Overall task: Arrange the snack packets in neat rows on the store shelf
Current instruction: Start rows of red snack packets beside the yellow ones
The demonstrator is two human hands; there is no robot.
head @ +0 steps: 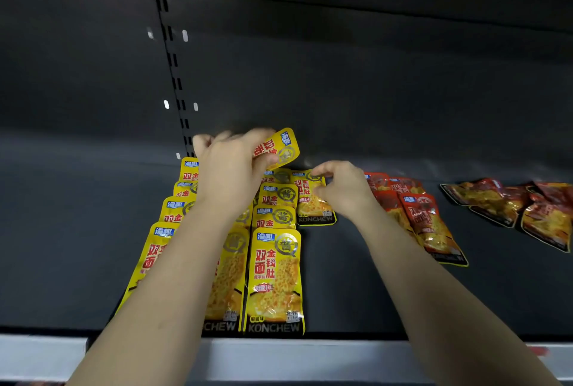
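Yellow packet (280, 148) gripped by left hand (229, 175); right hand (341, 190) pinches shelved packet (314, 210).

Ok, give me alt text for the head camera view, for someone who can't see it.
A person's left hand holds a raised yellow packet above overlapping rows of yellow packets on a dark shelf. The right hand pinches a lone yellow packet lying just right of the rows. Red packets lie further right.

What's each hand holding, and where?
Left hand grips a raised yellow packet by its lower half. Right hand pinches the right edge of a flat yellow packet.
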